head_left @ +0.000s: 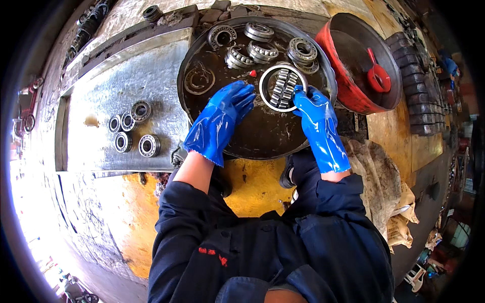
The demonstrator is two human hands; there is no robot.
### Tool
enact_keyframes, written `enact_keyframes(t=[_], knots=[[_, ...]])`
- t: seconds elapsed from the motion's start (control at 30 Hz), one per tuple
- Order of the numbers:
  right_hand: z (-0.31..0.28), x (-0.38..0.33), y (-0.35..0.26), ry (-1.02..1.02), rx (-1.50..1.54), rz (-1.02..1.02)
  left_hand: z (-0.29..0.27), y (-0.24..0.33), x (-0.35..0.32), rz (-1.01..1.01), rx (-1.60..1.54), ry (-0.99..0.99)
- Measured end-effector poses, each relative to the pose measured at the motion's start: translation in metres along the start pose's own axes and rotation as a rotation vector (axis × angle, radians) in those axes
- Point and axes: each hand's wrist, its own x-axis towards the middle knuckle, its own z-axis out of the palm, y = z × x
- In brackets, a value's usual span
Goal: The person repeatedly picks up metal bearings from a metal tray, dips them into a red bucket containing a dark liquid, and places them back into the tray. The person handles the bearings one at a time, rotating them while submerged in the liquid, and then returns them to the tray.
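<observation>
My right hand (317, 121), in a wet blue rubber glove, grips the right edge of a roller bearing (269, 90). Two rows of shiny rollers (284, 88) sit crosswise inside its outer ring. To the left of it, my left hand (222, 113), gloved the same way, holds nothing; its fingers reach out, slightly curved. Both hands are over a round metal tub (180, 81) of dark brown liquid. Along its far side sit several bearings, among them a stacked pair (303, 49) and a tilted one (238, 57). A thin ring (199, 80) lies at the left, and a small red piece (253, 73) near the middle.
Left of the tub, a shallow metal tray (172, 65) carries several smaller bearings (141, 110). A red pan (331, 50) with a red scoop (379, 78) stands at the right. Beyond it are stacked dark parts (419, 96). A stained cloth (371, 171) lies near my right arm.
</observation>
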Motion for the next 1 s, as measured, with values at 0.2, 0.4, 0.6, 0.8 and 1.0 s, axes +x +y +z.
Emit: enact_keyframes(t=[0.2, 0.4, 0.6, 0.8, 1.0], knots=[[-0.001, -0.007, -0.01, 0.033, -0.092, -0.112, 0.012, -0.006, -0.003, -0.074, 0.075, -0.043], [0.001, -0.013, -0.03, 0.03, -0.223, -0.147, 0.034, -0.006, 0.006, -0.289, -0.051, 0.089], [0.009, -0.008, -0.019, -0.017, -0.219, -0.167, 0.045, -0.023, 0.008, -0.275, 0.094, 0.207], [0.022, -0.014, -0.023, -0.133, -0.363, -0.192, 0.001, -0.042, 0.029, -0.021, 0.897, 0.221], [0.019, -0.021, -0.031, -0.228, -0.31, -0.083, 0.022, 0.005, 0.024, 0.096, 1.881, 0.26]])
